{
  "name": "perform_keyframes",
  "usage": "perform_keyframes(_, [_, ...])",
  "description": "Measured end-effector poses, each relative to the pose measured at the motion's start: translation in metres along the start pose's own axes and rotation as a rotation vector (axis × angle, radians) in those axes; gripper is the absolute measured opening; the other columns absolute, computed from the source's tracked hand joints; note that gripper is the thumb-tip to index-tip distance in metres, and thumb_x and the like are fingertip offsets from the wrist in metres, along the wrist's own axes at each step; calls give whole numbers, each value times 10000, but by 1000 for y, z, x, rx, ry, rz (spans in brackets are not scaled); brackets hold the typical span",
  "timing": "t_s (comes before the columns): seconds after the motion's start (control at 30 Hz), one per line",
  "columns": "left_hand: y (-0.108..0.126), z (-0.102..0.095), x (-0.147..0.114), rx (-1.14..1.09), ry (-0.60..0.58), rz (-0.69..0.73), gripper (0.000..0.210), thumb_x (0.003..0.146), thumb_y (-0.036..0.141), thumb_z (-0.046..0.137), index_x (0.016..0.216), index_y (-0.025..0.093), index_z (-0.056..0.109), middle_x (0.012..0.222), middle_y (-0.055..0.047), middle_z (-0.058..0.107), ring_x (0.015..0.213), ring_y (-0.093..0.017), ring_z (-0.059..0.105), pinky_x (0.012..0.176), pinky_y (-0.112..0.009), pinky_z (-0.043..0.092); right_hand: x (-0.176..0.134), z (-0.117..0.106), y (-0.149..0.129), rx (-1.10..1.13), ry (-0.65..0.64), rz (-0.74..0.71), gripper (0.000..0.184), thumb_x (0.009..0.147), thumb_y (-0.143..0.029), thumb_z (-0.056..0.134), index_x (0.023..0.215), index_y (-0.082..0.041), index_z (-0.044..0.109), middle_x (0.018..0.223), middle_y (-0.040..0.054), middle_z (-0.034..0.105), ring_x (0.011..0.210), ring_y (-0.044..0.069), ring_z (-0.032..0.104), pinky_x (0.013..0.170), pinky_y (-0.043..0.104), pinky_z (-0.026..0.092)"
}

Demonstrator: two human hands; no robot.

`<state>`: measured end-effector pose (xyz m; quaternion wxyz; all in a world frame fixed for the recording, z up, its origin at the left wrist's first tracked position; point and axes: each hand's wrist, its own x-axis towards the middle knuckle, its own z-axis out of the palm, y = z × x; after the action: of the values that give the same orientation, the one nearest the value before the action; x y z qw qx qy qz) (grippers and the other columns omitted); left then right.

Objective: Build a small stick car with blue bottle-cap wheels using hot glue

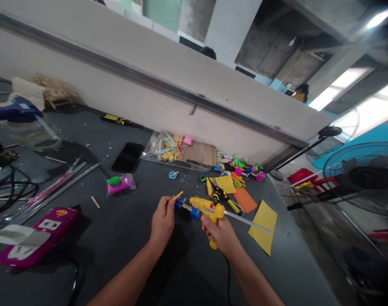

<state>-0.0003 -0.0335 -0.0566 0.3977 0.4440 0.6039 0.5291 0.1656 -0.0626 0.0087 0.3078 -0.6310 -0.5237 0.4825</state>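
My right hand [215,231] is wrapped round the handle of a yellow hot glue gun [206,207]. A long clear glue stick [245,221] sticks out of its back end, and its nozzle points left. My left hand [164,216] pinches a small craft piece made of blue parts [180,202] and thin sticks, with a short yellow strip [178,196] at the fingertips. The nozzle is close to the craft piece; whether they touch I cannot tell. Another blue part [195,213] shows just under the gun's barrel. My fingers hide some of the piece.
Pliers [226,197] lie on yellow and orange sheets [245,199] to the right. Behind are a plastic bag of parts [168,148] and a black phone [128,157]. A purple power strip [41,238] sits left; a fan [369,178] stands beyond the table's right edge.
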Motion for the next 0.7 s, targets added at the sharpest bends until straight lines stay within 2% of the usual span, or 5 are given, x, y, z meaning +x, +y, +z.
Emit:
perform_keyframes(0.47, [0,0,-1,19,-7,-1,267,892,444,399,847,222,540,911,-12,672,689,-151,541,671,-257,402,-1,-4,-3,-27,-9,50,436,725,-588,556,627,-163,535,491,-33,463,415,79,428,417,213,326])
perform_keyframes(0.7, [2,-1,-1,15,-4,-17,276,880,457,410,839,223,550,862,-15,669,747,-171,576,701,-266,415,-3,-6,-10,109,-68,47,464,746,-598,559,653,-144,561,501,-39,460,423,65,412,422,201,296])
